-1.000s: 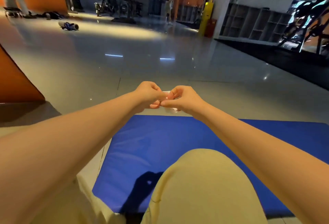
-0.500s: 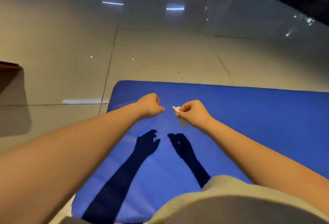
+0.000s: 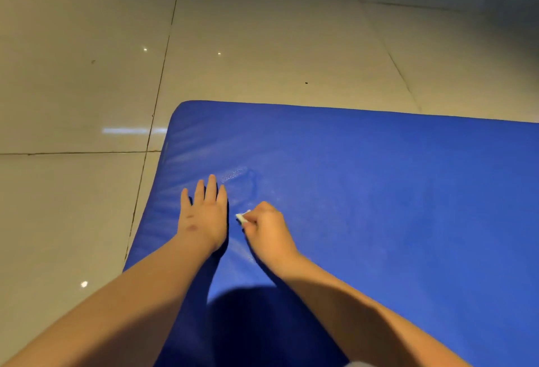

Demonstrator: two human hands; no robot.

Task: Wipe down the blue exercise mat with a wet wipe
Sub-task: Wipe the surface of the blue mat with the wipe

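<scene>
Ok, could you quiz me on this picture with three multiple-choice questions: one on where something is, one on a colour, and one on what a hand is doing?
1. Where is the left hand?
A. Raised in the air.
B. Flat on the blue mat, near its left edge.
C. On a shelf.

2. What colour is the wet wipe?
A. White.
B. Green.
C. Black.

3. What is the right hand doing?
A. Lying open and empty.
B. Pointing upward.
C. Gripping the wet wipe in curled fingers.

Answers:
1 B: its straight fingers lie spread on the mat's surface.
2 A: a small white wad peeks out from the fingers.
3 C: the fingers are curled round the wipe, low over the mat.
</scene>
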